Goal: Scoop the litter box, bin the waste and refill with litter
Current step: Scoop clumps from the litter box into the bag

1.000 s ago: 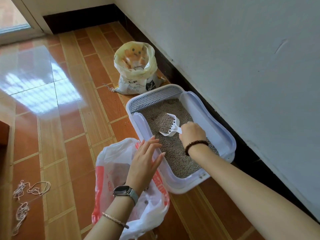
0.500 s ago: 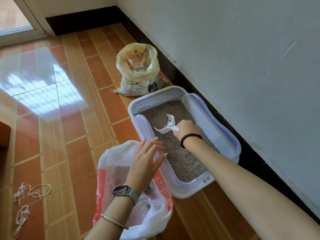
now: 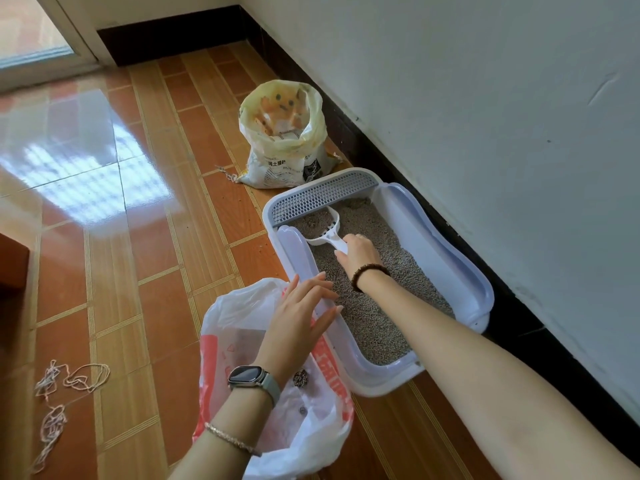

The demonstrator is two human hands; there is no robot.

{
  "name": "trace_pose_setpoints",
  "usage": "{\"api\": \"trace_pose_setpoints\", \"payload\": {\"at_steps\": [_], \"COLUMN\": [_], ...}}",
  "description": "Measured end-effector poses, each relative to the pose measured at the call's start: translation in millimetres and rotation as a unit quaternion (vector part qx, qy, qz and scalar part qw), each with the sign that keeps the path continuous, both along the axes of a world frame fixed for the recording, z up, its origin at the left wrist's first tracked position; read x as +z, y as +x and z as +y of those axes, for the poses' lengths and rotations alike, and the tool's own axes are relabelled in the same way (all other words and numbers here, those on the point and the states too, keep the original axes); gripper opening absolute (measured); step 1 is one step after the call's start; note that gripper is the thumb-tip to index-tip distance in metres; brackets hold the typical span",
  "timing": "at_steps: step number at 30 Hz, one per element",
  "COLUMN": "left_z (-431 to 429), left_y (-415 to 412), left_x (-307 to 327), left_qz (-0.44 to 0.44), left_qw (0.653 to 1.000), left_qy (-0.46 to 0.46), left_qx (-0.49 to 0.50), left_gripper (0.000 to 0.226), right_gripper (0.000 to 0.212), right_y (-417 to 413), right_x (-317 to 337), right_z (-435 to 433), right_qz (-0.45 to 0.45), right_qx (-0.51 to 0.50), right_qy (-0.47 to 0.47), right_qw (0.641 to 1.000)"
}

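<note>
Centre frame: right hand grips the handle of the white scoop, fingers curled round it. Scoop head lies in the litter at the far left corner of the litter box, just under the grey grille. Left hand flat, fingers straight and spread, over the box's near left rim beside the mouth of the plastic bag; contact with rim or bag cannot be told. Hands apart.

Judgement: step in hand is scooping. Keep the head low, lift it level, and shake gently so clean grains fall through the slots. Then carry it over the rim to the bag in a short arc. Left hand would serve better holding the bag mouth wide. Darker patch by the grille looks like a further target. One clump already lies in the bag, so binning is part done; refill not yet begun.

Around: open litter sack stands beyond the box, upper centre. Raised left rim sits between scoop and bag, so there is a spill risk onto the tiled floor. Bag mouth is slack and may fold shut. Wall runs close along the box's right. Loose string, lower left, well apart, no obstruction.
</note>
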State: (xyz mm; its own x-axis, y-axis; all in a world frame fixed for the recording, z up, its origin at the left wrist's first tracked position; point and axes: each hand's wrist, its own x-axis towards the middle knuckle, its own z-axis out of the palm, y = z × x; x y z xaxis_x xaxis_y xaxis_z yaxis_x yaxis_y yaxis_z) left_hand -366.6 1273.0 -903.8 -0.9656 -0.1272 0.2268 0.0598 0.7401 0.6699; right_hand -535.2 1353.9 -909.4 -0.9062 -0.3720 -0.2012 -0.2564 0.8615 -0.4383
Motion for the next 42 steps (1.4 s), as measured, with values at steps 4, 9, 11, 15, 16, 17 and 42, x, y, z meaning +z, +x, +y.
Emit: {"api": "trace_pose_setpoints", "payload": {"at_steps": [4, 9, 11, 15, 16, 17, 42], "left_z": [1, 1, 2, 4, 5, 6, 33], "left_y": [1, 1, 2, 3, 4, 4, 31], "left_x": [2, 1, 2, 5, 6, 7, 21], "left_qz": [0.002, 0.001, 0.0, -0.007, -0.009, -0.011, -0.07], "left_qw": [1.0, 1.0, 1.0, 1.0, 1.0, 1.0, 0.997], "left_qy": [-0.004, 0.006, 0.005, 0.004, 0.006, 0.007, -0.021], "left_qx": [0.004, 0.004, 0.004, 0.009, 0.011, 0.015, 0.017], "left_gripper": [0.022, 0.021, 0.022, 0.024, 0.024, 0.023, 0.029], "right_gripper": [0.028, 0.032, 0.032, 0.029, 0.028, 0.026, 0.025], "right_y": [3, 12, 16, 24, 26, 29, 73], "right_x": [3, 7, 9, 18, 22, 25, 70], "right_z": [7, 29, 41, 67, 74, 81, 155], "right_qz": [0.006, -0.001, 0.002, 0.009, 0.017, 0.026, 0.068], "right_qx": [0.0, 0.002, 0.001, 0.009, 0.012, 0.013, 0.013], "right_qy": [-0.016, 0.002, 0.006, 0.011, 0.01, 0.006, 0.019], "right_qw": [1.0, 1.0, 1.0, 1.0, 1.0, 1.0, 0.997]}}
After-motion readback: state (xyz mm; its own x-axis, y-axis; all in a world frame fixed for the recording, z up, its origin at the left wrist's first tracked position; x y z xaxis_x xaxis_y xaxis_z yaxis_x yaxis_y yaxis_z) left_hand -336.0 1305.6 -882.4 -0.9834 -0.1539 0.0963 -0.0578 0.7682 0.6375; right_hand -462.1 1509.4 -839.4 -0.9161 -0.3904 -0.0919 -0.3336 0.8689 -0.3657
